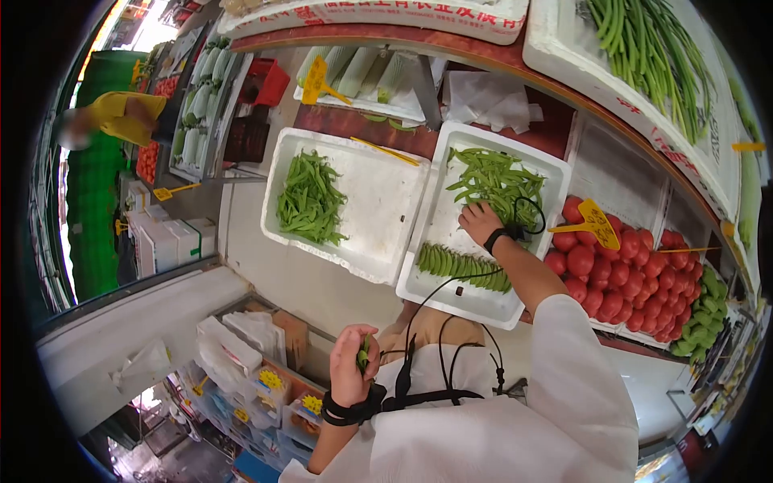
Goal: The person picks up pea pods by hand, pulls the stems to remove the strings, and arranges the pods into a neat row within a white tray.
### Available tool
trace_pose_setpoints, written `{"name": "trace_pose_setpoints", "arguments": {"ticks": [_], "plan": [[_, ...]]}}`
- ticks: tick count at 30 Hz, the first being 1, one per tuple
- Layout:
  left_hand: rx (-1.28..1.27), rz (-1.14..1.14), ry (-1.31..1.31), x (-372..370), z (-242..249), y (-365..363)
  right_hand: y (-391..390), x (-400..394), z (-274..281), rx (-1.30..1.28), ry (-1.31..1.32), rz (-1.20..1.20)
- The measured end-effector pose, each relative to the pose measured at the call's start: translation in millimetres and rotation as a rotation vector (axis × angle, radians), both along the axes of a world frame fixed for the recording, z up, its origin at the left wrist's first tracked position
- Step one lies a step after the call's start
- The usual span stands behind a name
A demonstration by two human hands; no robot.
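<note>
Green pea pods lie in a loose pile in the upper part of a white foam box. My right hand rests at the lower left edge of this pile, its fingers bent down onto the pods; what they hold is hidden. Below it, a neat row of pods lines the lower part of the box. My left hand is outside the boxes, near my body, with its fingers curled around a few green pods. A second foam box to the left bears another pea pod pile at its left side.
Tomatoes with a yellow price tag fill the right side. Green onions lie in a box at the upper right. A person in a yellow top stands far left. Bagged goods sit lower left. Black cords hang by my arm.
</note>
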State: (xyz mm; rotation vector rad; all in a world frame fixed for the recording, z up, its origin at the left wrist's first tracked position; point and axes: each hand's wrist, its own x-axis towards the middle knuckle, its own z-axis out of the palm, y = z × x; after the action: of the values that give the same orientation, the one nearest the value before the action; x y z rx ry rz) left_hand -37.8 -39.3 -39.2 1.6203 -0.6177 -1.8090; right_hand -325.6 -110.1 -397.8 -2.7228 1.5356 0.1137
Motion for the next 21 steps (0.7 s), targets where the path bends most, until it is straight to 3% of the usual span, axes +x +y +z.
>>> {"name": "trace_pose_setpoints", "arguments": {"ticks": [10, 16, 19, 21], "plan": [[0.007, 0.065, 0.035, -10, -13, 6, -27, -28, 4, 0.089, 0.182, -0.045], [-0.002, 0.053, 0.02, -11, -11, 8, -60, -50, 22, 0.084, -0.001, -0.593], [0.003, 0.044, 0.043, -9, -13, 7, -64, -55, 46, 0.013, -0.035, -0.657], [0.015, 0.04, 0.064, -7, -14, 7, -59, -46, 59, 0.093, -0.123, -0.414]]}}
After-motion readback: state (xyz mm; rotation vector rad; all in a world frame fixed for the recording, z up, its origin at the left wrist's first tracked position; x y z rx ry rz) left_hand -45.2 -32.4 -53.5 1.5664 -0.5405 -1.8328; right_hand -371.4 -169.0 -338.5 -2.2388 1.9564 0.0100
